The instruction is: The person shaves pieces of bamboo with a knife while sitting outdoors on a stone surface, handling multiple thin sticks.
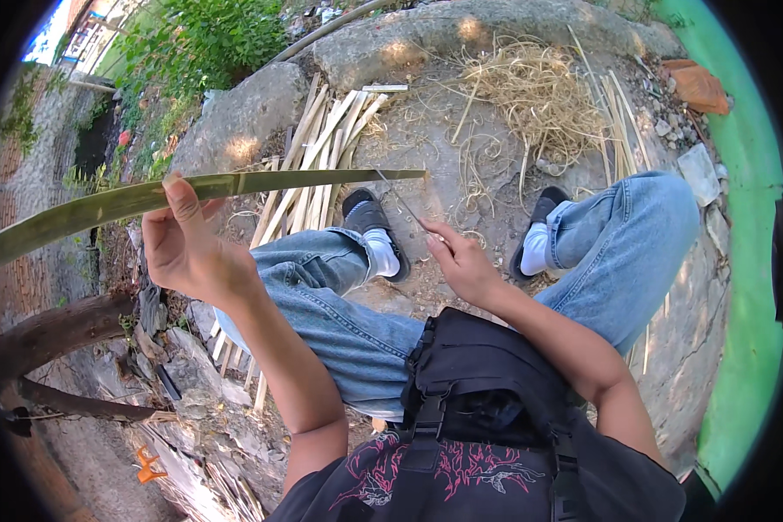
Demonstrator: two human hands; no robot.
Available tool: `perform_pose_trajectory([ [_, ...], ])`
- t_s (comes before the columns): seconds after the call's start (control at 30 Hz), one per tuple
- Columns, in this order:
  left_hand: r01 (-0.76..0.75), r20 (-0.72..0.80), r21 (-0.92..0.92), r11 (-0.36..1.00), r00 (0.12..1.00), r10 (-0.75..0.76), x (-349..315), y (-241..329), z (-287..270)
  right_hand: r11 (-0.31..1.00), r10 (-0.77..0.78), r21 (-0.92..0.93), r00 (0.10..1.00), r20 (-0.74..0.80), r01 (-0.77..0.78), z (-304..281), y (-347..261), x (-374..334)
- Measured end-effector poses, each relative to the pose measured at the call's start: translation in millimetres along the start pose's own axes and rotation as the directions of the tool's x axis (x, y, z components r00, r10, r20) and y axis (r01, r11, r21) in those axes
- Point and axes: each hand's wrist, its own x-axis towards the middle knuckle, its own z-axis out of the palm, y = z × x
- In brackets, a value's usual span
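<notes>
A long green bamboo strip (296,180) runs from the left edge of the view to a point above the ground between my feet. My left hand (191,235) grips it near a joint, thumb on top and fingers beneath. In my right hand (461,261) is a knife (400,202) with a thin dark blade, its handle mostly hidden by my fingers. The blade's tip end meets the lower edge of the strip close to its far right end. Whether the blade has cut into the strip I cannot tell.
Pale split bamboo strips (322,157) lie stacked beyond my left foot. A tangled heap of curly shavings (539,109) sits farther out, with more strips (622,126) at its right. Low rock (391,39) borders the back, a green wall (748,261) the right, a dark branch (70,335) the left.
</notes>
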Motion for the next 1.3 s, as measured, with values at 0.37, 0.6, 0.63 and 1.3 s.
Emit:
perform_pose_trajectory([
  [0.37, 0.008, -0.071, 0.055, 0.998, 0.997, -0.004, 0.5, -0.9, -0.7, 0.986, 0.165, 0.01, 0.986, -0.008, -0.165, 8.9, 55.0, 15.7],
  [0.6, 0.004, -0.045, 0.088, 0.996, 0.999, 0.0, 5.8, -1.6, -4.1, 0.994, -0.043, 0.095, 0.998, -0.034, 0.046, 11.1, 46.0, 17.5],
  [0.63, 0.008, -0.045, 0.077, 0.997, 0.999, -0.005, 7.1, -5.5, -7.7, 0.994, -0.039, 0.099, 0.998, -0.047, 0.044, 7.1, 66.7, 22.3],
  [1.3, 0.061, -0.066, 0.106, 0.992, 0.996, -0.054, 10.2, -13.0, -20.2, 0.98, 0.15, -0.114, 0.979, -0.135, -0.166, 8.3, 148.5, 47.6],
])
